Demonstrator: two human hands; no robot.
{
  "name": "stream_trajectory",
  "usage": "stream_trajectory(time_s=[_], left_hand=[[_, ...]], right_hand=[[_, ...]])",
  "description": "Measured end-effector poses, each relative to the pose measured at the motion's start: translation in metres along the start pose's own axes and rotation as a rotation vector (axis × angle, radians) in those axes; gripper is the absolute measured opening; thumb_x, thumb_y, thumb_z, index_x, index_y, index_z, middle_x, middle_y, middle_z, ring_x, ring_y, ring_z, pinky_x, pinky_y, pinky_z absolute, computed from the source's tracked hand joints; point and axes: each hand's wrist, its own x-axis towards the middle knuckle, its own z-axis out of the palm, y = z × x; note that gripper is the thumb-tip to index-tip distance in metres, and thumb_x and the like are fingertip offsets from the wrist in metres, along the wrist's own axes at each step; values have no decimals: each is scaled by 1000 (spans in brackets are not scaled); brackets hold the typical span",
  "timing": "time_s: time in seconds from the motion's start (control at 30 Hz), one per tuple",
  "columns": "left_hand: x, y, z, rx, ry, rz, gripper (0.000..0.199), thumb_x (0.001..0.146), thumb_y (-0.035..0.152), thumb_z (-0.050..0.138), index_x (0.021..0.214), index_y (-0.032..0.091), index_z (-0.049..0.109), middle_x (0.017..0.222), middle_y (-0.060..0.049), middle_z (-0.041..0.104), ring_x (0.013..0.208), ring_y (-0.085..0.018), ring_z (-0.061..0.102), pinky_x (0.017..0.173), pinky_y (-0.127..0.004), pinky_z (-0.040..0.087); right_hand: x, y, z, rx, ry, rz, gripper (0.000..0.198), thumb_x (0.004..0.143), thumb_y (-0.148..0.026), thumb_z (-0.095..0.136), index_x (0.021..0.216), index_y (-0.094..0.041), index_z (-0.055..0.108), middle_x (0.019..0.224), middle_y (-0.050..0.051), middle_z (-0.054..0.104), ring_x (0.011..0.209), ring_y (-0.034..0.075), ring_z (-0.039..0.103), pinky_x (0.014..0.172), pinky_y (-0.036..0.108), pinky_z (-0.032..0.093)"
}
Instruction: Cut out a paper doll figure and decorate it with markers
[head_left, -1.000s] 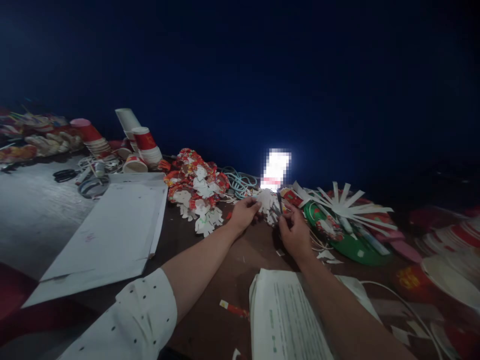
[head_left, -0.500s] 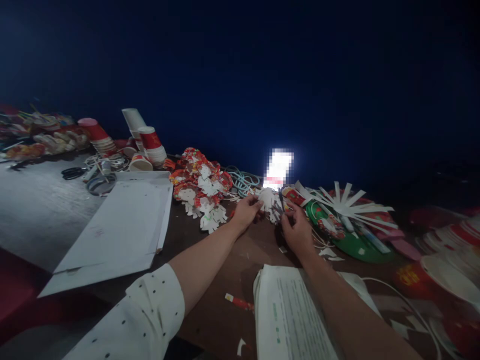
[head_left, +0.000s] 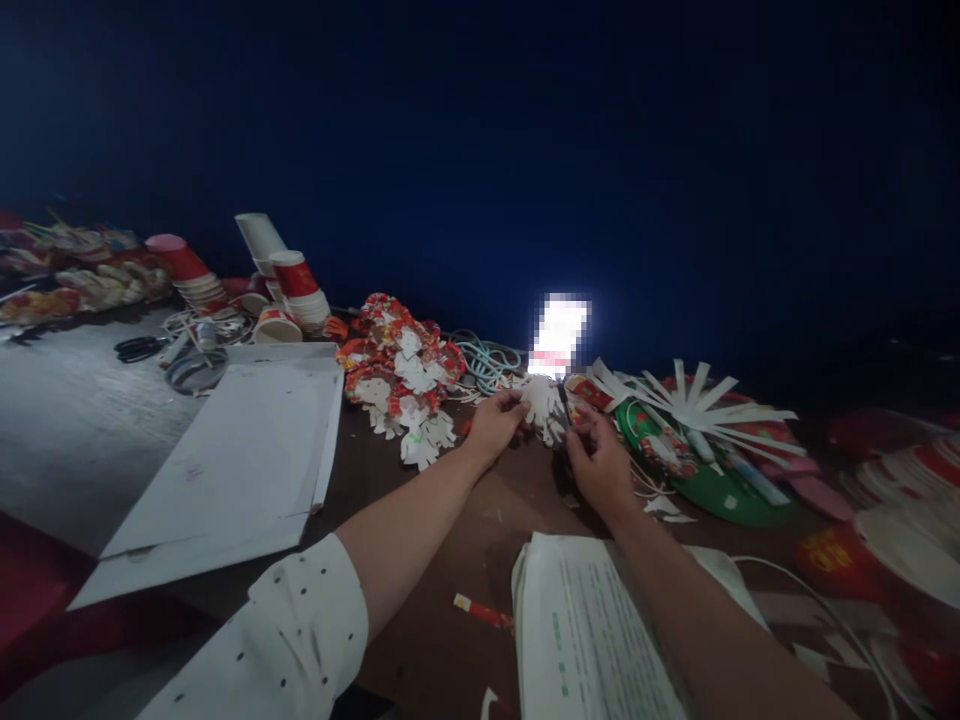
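Brown tabletop [head_left: 450,530] stretches toward a dark blue backdrop [head_left: 420,150]. Your left hand [head_left: 496,430] pinches the white paper cutout [head_left: 540,405], which sits between both hands, just below a glaring, pixelated screen [head_left: 559,335]. Your right hand [head_left: 602,465] is closed around dark scissors [head_left: 564,402], their handles hidden in your grip. Blurred cups [head_left: 911,550] are cut off at right.

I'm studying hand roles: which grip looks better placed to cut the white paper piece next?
Right, I'd judge: the right grip holds a dark tool, apparently scissors, at the right side of the white paper piece, while the left grip holds its left edge and seems suited to steadying.
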Motion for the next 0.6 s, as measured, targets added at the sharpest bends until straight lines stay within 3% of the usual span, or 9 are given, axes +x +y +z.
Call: stream_trajectory(time_s=[0.33, 0.6], left_hand=[[3, -7, -3, 34, -6, 13, 19, 76, 26, 64, 92, 14, 66, 59, 2, 61, 46, -7, 53, 42, -16, 40], [-1, -3, -2, 57, 4, 19, 15, 78, 22, 61, 90, 14, 65, 53, 4, 57, 44, -7, 53, 42, -15, 38]], right_hand=[[-4, -2, -6, -51, 0, -29, 40, 84, -35, 54, 121, -19, 58, 93, 7, 69, 85, 23, 64, 83, 39, 47], [-4, -7, -9, -53, 21, 24, 42, 83, -36, 54, 120, -18, 59, 84, 5, 69, 75, 22, 63, 74, 36, 48]])
